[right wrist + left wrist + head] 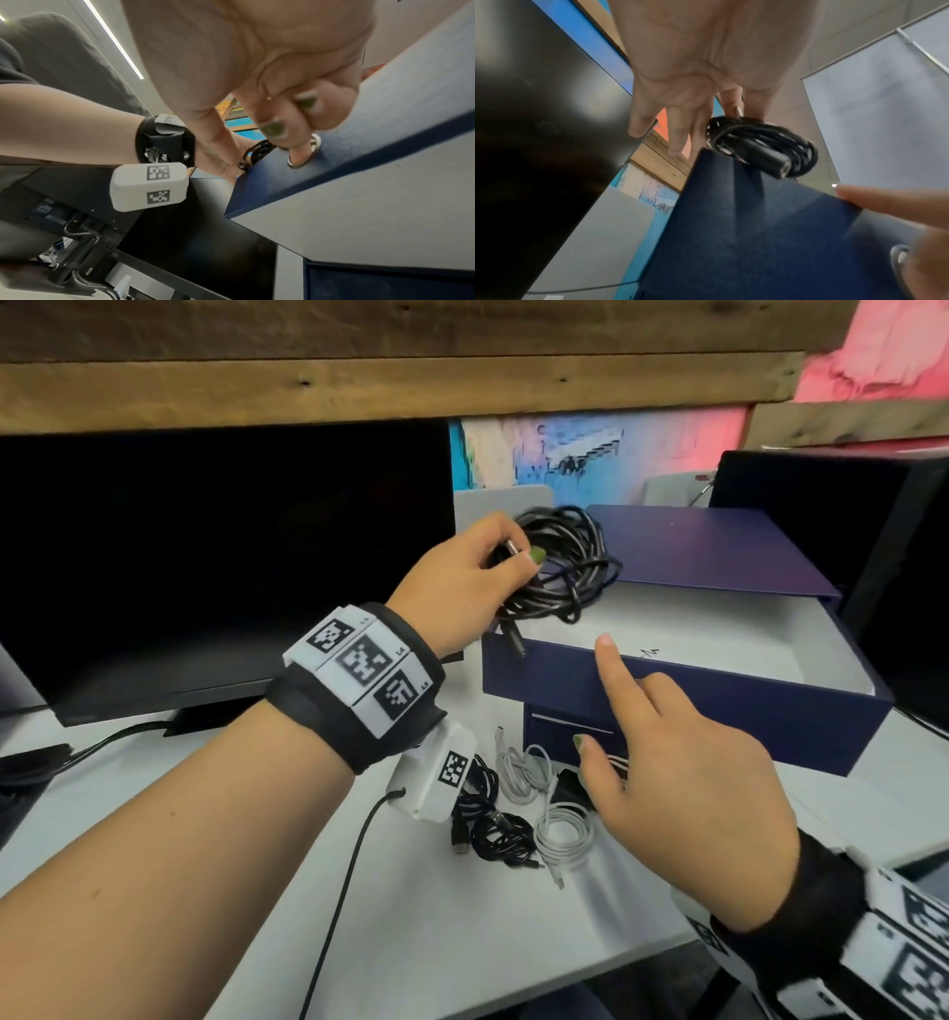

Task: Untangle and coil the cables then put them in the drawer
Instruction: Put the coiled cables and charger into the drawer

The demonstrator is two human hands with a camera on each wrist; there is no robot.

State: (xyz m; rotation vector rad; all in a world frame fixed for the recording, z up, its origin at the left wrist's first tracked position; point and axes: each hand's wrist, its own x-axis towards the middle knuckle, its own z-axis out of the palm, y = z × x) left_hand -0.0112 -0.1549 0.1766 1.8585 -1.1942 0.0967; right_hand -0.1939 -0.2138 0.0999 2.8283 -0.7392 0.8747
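Note:
My left hand pinches a coiled black cable between thumb and fingers and holds it over the left corner of the open navy drawer. One plug end hangs against the drawer's front corner. The left wrist view shows the same coil under my fingers, just above the drawer's edge. My right hand is at the drawer front: its index finger lies straight on the top edge, and a curled finger hooks through the metal ring pull. The drawer's white inside holds nothing that I can see.
A tangle of black cables and white cables lies on the white table in front of the navy drawer box. A dark monitor stands at the left and another behind the box. A wooden shelf runs overhead.

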